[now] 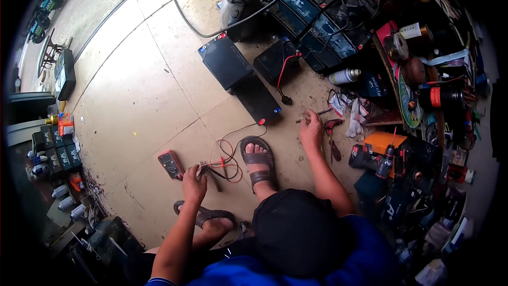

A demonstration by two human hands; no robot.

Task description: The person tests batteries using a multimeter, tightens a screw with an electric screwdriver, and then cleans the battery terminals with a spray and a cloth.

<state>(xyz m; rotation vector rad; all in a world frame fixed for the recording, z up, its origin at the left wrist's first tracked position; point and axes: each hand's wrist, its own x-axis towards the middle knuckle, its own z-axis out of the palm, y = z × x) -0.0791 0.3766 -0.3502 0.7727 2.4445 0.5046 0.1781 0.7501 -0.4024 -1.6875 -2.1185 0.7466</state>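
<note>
My left hand [194, 184] is closed beside the red multimeter [171, 165]. A dark tool with two handles, like pliers [214, 175], juts from its fingers; its exact kind is hard to make out. Red and black test leads [226, 151] lie coiled on the floor between this hand and my sandalled foot. Further right, my right hand [312, 131] pinches a thin rod-like tool with a dark end [320, 112]. Ahead of it stand black batteries [227, 62], one near battery [256, 99] with a red terminal at its corner.
A red-handled tool [332, 132] and white gloves [355, 116] lie right of my right hand. Beyond are a spray can [344, 77], a cordless drill [385, 161] and a cluttered shelf [397, 74]. Stacked boxes [55, 148] line the left. A cable [182, 16] crosses the far floor.
</note>
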